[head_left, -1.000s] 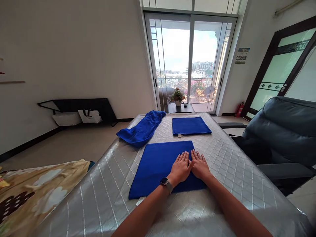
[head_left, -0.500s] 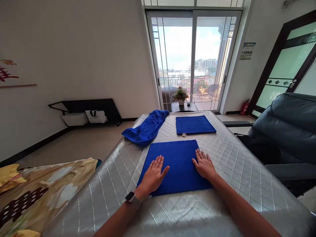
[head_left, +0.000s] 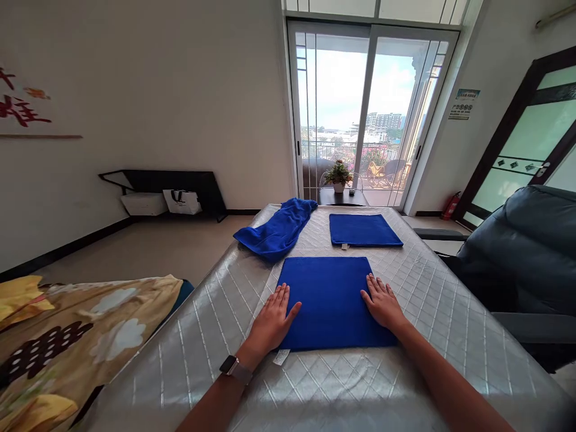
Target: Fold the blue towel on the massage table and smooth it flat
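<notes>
A blue fabric cover (head_left: 330, 303), flat and rectangular like a cushion cover, lies smooth on the silver quilted bed surface (head_left: 360, 384). My left hand (head_left: 272, 318), a watch on its wrist, rests flat along the cover's left edge with fingers stretched out. On the right edge, my right hand (head_left: 382, 302) lies palm down, fingers extended and thumb apart. Neither hand grips anything. A white label (head_left: 281, 357) sticks out at the near left corner. Farther back lies a second flat blue cover (head_left: 365, 230); a crumpled blue cloth (head_left: 279, 231) is to its left.
A patterned blanket (head_left: 112, 324) is at the lower left. A dark leather chair (head_left: 526, 252) stands beside the right edge. Beyond the far end are a small table with a potted plant (head_left: 338, 175) and a glass sliding door (head_left: 333, 96).
My left hand has slid left from the cover's surface to its left edge, and the white label now shows. My right hand stays at the right edge. The view has turned slightly.
</notes>
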`<action>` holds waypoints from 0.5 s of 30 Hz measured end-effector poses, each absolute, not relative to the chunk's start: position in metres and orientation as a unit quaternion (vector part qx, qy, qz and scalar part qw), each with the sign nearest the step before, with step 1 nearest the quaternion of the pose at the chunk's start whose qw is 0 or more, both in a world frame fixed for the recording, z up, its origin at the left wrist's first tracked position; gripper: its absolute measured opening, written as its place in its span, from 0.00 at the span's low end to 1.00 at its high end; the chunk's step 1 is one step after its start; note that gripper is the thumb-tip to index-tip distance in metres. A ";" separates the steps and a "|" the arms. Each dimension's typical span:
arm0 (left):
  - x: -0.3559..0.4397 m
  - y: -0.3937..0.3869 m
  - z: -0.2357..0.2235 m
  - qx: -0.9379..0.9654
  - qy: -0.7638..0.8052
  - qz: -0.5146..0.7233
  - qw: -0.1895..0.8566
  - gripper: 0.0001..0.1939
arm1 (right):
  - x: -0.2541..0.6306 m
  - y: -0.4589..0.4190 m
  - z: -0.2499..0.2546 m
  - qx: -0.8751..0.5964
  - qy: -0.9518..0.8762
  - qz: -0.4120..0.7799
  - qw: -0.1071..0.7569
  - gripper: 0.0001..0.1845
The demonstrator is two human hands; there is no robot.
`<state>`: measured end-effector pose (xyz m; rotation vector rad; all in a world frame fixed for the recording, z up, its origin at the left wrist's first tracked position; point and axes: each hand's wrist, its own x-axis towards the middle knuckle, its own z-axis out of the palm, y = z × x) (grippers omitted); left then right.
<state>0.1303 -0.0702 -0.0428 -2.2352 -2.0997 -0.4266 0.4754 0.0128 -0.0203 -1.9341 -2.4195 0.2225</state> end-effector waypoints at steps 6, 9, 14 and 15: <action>0.129 -0.071 -0.045 -0.726 -0.671 -0.146 0.029 0.41 | 0.478 0.001 -0.002 -0.616 -0.783 0.081 0.008 0.37; 0.129 -0.072 -0.043 -0.732 -0.664 -0.149 0.029 0.41 | 0.483 -0.020 0.010 -0.600 -0.793 0.102 0.005 0.38; 0.127 -0.071 -0.044 -0.735 -0.661 -0.144 0.031 0.41 | 0.488 -0.060 0.011 -0.597 -0.795 0.100 0.030 0.40; 0.126 -0.071 -0.045 -0.737 -0.660 -0.144 0.033 0.40 | 0.488 -0.065 0.008 -0.604 -0.790 0.098 0.031 0.41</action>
